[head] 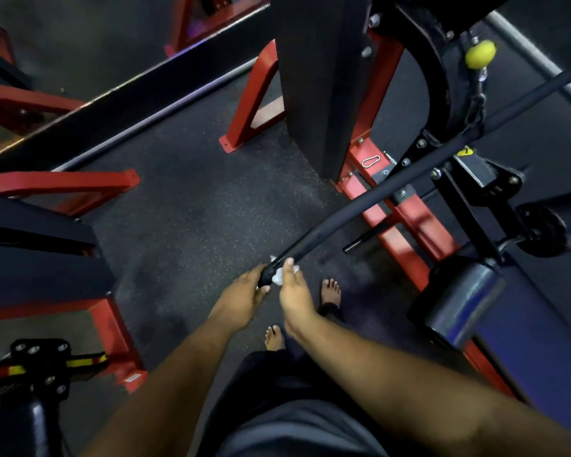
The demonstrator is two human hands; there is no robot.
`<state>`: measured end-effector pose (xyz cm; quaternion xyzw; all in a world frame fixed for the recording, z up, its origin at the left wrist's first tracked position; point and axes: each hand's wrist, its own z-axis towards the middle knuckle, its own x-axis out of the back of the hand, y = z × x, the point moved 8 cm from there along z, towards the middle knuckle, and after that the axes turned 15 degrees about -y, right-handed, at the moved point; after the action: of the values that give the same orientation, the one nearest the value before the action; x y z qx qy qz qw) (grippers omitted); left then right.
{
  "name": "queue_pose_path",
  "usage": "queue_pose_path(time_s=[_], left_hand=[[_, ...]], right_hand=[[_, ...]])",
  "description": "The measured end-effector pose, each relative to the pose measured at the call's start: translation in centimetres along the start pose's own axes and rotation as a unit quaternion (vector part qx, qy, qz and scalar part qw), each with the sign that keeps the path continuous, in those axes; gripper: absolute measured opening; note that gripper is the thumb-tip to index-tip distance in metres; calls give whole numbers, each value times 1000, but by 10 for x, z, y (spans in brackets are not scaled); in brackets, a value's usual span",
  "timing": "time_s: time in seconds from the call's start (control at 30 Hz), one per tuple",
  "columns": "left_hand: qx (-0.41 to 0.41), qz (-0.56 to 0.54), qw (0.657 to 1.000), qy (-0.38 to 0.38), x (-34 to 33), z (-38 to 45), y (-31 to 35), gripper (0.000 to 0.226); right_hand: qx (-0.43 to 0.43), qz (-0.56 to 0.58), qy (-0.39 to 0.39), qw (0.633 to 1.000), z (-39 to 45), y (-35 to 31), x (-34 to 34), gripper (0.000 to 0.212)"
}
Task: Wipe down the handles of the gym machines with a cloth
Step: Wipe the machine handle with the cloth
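Note:
A long black pull-down bar (360, 196) hangs from the cable machine and slants down toward me, its grip end near the middle of the view. My left hand (244, 288) holds the very tip of the bar from the left. My right hand (294, 288) grips a small white cloth (279, 275) against the bar's grip, thumb on top. Most of the cloth is hidden under my fingers.
The red and black machine frame (393, 212) and a black roller pad (459, 298) stand to the right. A black weight-stack column (317, 80) rises ahead. Red frames (112, 331) of another machine stand at the left. My bare feet (330, 291) stand on dark speckled rubber floor (185, 219).

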<state>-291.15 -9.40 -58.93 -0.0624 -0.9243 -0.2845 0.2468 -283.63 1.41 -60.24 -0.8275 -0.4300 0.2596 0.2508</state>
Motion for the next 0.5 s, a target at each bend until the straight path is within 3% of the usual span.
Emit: queue_pose_path(time_s=[0.1, 0.17, 0.3, 0.5], left_hand=[[0, 0, 1000, -13, -1, 0, 0, 60], [-17, 1, 1000, -24, -3, -1, -2, 64], [-70, 33, 996, -43, -3, -8, -5, 67], [-103, 114, 987, -41, 18, -26, -9, 73]], right_hand=[[-11, -22, -68, 997, 2, 12, -10, 65], [26, -4, -51, 998, 8, -4, -5, 74], [47, 58, 56, 996, 9, -13, -2, 65], [76, 25, 61, 995, -27, 20, -53, 33]])
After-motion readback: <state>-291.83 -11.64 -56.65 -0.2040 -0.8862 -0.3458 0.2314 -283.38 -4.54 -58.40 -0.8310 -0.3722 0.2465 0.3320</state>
